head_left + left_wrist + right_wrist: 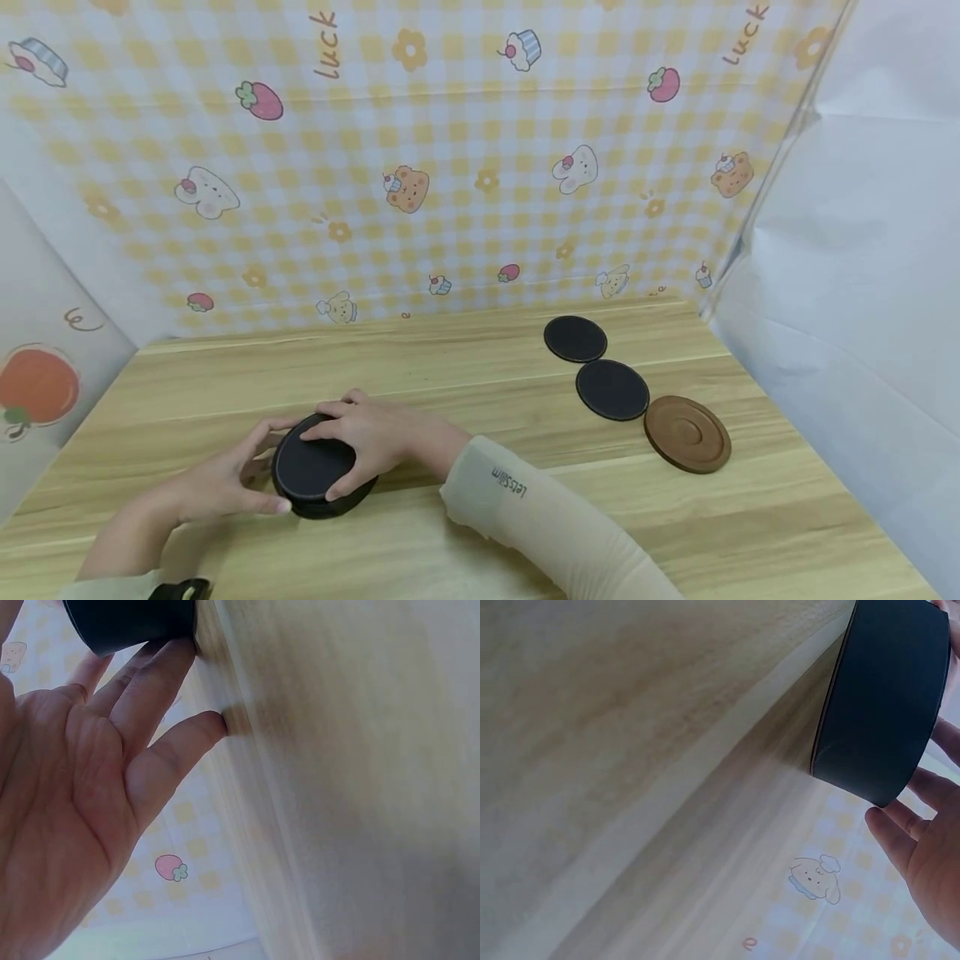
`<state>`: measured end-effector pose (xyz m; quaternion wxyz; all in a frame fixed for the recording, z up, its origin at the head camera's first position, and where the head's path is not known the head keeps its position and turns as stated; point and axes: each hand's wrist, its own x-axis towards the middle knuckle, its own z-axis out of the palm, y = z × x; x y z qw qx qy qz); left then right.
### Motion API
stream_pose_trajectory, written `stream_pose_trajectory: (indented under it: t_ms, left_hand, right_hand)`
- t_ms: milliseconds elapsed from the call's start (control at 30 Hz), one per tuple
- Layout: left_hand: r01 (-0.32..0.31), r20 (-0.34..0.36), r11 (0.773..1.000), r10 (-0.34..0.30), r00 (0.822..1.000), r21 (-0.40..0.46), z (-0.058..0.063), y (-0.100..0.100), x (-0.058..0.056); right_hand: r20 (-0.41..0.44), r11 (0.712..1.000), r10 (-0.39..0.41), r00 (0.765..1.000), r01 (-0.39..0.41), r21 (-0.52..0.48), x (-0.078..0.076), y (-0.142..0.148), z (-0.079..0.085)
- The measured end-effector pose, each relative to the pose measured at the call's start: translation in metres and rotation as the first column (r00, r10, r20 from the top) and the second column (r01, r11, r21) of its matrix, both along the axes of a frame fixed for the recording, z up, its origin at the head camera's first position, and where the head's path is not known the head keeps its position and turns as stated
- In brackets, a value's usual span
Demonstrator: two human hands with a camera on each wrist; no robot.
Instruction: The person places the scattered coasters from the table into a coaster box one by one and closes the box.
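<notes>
A round black coaster holder (315,462) with a stitched, flat top stands on the table, front left in the head view. Its smooth dark side wall fills the upper right of the right wrist view. My left hand (217,485) holds it from the left, thumb at the front edge and fingers round the back; in the left wrist view its little finger touches the tabletop. From the right, my right hand (377,437) reaches over the top, its thumb at the near rim and fingers across the far side. Whether the top is a separate disc I cannot tell.
Two flat black coasters (574,338) lie in a slanting line at the right, with a brown ringed wooden coaster (687,434) at their near end. Behind the wooden table (480,533) hangs a yellow checked cloth (480,150); a white sheet (862,275) bounds the right side.
</notes>
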<state>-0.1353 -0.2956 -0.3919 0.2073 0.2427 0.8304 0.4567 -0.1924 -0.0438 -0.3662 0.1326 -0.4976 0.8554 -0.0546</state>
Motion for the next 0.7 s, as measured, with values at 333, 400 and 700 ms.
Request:
stream_pose_trajectory:
  t_ms: [333, 400, 700]
  left_hand:
    - [-0.013, -0.035, 1.0, 0.014, 0.999, 0.008, -0.001, 0.002, 0.001]
    - [-0.016, -0.036, 1.0, 0.017, 0.999, 0.014, -0.001, 0.002, 0.001]
    - [-0.029, -0.048, 0.999, 0.03, 0.998, 0.023, -0.002, 0.002, 0.002]
  right_hand:
    - [0.02, 0.999, 0.009, 1.0, -0.008, -0.034, -0.001, 0.009, 0.0]
    - [0.017, 0.999, 0.011, 1.0, -0.01, -0.04, -0.002, 0.013, 0.0]
    - [0.036, 0.998, -0.033, 0.999, 0.035, -0.052, -0.009, 0.036, 0.0]
